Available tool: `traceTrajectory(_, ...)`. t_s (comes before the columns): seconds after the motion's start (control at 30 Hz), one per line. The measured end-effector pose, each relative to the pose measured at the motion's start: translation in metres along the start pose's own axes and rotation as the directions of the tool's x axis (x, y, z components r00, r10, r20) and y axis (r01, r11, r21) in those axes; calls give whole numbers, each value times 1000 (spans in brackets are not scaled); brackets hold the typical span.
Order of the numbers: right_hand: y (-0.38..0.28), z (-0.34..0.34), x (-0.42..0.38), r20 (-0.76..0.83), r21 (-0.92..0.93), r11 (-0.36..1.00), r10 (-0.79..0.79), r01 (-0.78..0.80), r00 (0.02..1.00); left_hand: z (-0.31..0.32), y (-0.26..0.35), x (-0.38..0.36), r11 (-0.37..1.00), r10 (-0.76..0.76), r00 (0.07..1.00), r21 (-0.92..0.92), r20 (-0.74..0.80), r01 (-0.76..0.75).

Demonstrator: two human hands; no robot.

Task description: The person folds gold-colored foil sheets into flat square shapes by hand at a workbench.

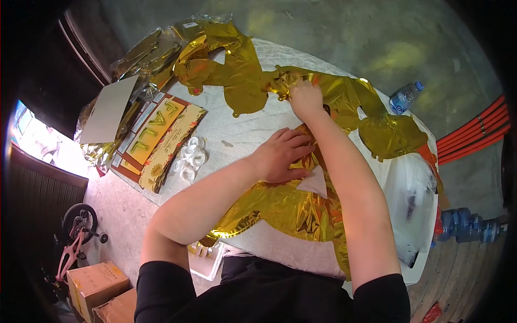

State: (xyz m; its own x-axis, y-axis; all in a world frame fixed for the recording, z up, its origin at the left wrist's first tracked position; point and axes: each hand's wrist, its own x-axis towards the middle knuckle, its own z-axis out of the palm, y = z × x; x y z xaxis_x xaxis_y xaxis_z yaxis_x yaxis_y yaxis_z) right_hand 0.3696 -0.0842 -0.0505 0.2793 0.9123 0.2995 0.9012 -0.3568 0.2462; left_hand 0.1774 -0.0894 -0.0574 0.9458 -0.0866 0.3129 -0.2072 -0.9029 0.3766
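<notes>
Flat, uninflated gold foil balloons spread across the white-covered table (245,132). My left hand (283,156) lies on the near foil balloon (280,207), its fingers stretched out and the palm down. A pale triangular patch shows just below its thumb. Farther up, my right hand (307,99) is closed on the crumpled edge of a foil balloon (339,89), fingers bent down into the foil. Another gold piece (242,78) stretches away to the left of that hand, while more foil (390,134) lies at the right.
Left of my hands are a printed "FALL" package (153,140), rolls of white ribbon (191,157), a blank card (109,110) and plastic-wrapped foil packs (145,54). A water bottle (405,98) stands at the right edge, near a clear plastic bag (406,183). Cardboard boxes (97,285) sit on the floor.
</notes>
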Motion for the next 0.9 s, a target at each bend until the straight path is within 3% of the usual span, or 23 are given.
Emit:
traceTrajectory(0.13, -8, 1, 0, -93, 106, 994, -31, 41, 995, 1, -1, 0, 1000, 13, 1000, 17, -1, -13)
traceTrajectory(0.2, -11, 1, 0, -180, 178, 984, 44, -12, 983, 3, -2, 0, 1000, 8, 1000, 14, 6, -8)
traceTrajectory(0.33, -10, 1, 2, -120, 190, 981, 64, -40, 991, 2, -1, 0, 1000, 8, 1000, 17, 0, -8)
traceTrajectory(0.53, 9, 1, -4, -118, 403, 909, 165, -105, 979, 3, -1, -1, 999, 28, 999, 29, -45, -26)
traceTrajectory(0.6, 20, -12, -8, 293, 766, 463, 366, -446, 883, 3, -1, -2, 998, 41, 997, 39, -60, -39)
traceTrajectory(0.63, 28, -9, -9, 286, 764, 465, 378, -448, 880, 3, -2, -2, 999, 44, 997, 30, -66, -42)
traceTrajectory(0.7, 49, -8, -12, 192, 899, 281, 435, -335, 880, 1, -2, -1, 998, 69, 995, 19, -70, -68)
traceTrajectory(0.83, 110, -55, -27, 86, 830, 443, 498, -338, 863, -5, 2, 1, 999, 47, 998, -19, -49, -48)
traceTrajectory(0.9, 154, -64, -24, -76, 839, 493, 526, -231, 847, -7, 3, 1, 999, 39, 998, -26, -45, -40)
